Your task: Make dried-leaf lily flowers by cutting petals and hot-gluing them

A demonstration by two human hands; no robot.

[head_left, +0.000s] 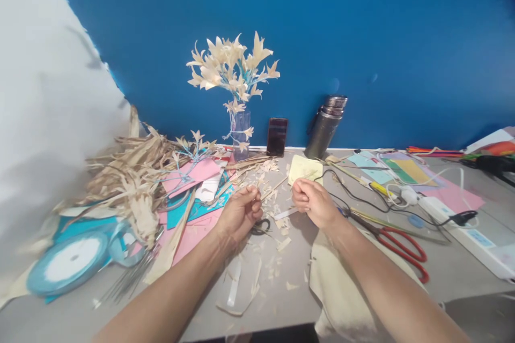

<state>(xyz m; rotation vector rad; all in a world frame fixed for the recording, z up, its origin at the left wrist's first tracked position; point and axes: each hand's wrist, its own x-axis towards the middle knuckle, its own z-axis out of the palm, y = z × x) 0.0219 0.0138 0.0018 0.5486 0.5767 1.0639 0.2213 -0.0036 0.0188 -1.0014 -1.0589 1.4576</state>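
My left hand (pixel 243 209) is closed over the middle of the table, fingers curled toward the palm. Whatever it pinches is too thin or hidden to make out. Level with it, my right hand (pixel 311 201) is also closed, in front of a yellow paper pad (pixel 304 167); its contents cannot be seen. A gap lies between the two hands, with pale husk scraps (pixel 284 244) on the table below. Dark scissor handles (pixel 261 226) show partly under my left hand. Beyond stands a clear vase (pixel 242 128) with cream husk flowers (pixel 233 64) on blue stems.
Dried corn husks (pixel 140 171) and a blue ribbon spool (pixel 68 262) lie at left. A phone (pixel 277 136) and a thermos flask (pixel 326 126) stand by the wall. At right are red-handled scissors (pixel 402 249), a beige cloth (pixel 341 284), cables and a power strip (pixel 462 236).
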